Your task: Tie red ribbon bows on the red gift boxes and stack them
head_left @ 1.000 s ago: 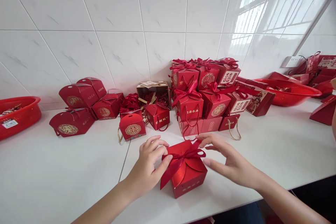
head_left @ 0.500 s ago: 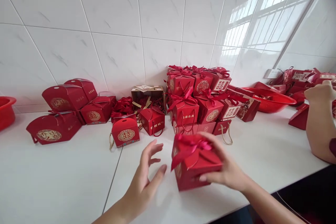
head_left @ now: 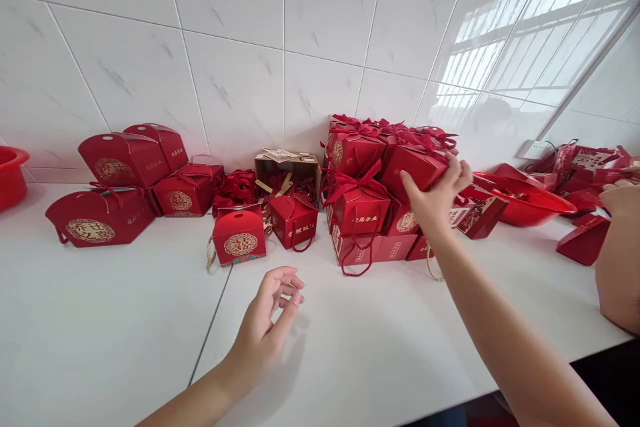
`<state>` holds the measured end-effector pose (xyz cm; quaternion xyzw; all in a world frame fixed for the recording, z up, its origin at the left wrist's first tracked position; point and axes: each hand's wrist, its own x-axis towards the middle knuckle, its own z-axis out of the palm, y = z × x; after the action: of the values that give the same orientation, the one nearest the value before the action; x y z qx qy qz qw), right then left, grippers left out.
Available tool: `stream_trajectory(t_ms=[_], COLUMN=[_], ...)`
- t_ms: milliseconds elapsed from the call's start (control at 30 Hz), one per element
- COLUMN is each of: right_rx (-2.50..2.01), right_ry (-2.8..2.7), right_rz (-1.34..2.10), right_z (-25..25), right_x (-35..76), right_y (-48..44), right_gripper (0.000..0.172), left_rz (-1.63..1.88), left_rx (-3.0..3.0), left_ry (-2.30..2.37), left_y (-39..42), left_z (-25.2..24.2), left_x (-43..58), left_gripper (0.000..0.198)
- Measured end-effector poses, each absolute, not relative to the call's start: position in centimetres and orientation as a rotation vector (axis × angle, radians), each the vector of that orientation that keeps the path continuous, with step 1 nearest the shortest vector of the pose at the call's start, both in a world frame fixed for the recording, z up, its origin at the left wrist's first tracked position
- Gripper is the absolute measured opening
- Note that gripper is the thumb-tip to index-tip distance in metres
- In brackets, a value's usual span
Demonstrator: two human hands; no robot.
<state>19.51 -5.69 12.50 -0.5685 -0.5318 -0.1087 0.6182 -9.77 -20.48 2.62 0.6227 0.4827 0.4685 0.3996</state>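
Note:
My right hand (head_left: 440, 190) grips a red gift box (head_left: 413, 168) with a ribbon bow, thumb on the near side and fingers round the right side. The box is tilted, up against the stack of similar ribboned boxes (head_left: 357, 213); whether it rests on them I cannot tell. Over the white table, my left hand (head_left: 273, 310) hovers with fingers loosely curled and apart, holding nothing. Nearest to it stand a small red box with a gold round emblem (head_left: 241, 243) and a red box with a cord handle (head_left: 294, 221).
An open cardboard box (head_left: 287, 167) and a heap of red ribbon (head_left: 234, 188) stand by the tiled wall. Larger red boxes (head_left: 123, 160) are at left. A red basin (head_left: 530, 203) lies at right, near another person's arm (head_left: 620, 260). A second red basin (head_left: 11, 177) is at far left.
My right hand has carried the ribboned gift box from the front of the table up and back to the stack. My left hand has moved slightly left, its fingers more curled.

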Motion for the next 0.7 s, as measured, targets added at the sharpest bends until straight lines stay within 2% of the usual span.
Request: stream_trajectory(t_ms=[133,367,600,700], right_rx=[-1.326,-1.339,-1.381,-1.373], right_ry=[-1.186,-1.254,-1.481,-1.561], right_rz=[-0.344,-0.419,-0.452,-0.484], right_z=[11.7,9.6,5.6,4.1], right_x=[17.6,17.5,17.2,17.4], right_y=[-3.0,-4.4,-5.9,-6.1], right_gripper=[0.091,0.083,0.087,0.082], left_rz=[1.169,1.199,1.217,1.401], left_rx=[1.574,1.573,1.642,1.9], left_ry=[1.256,1.327,1.367,1.496], left_y=[-20.2,-19.9,-19.6,-18.6], left_z=[2.3,2.3,2.2,2.9], left_x=[-9.8,-10.1,-10.4,-12.0], left_gripper=[0.024,0.026,0.023,0.026])
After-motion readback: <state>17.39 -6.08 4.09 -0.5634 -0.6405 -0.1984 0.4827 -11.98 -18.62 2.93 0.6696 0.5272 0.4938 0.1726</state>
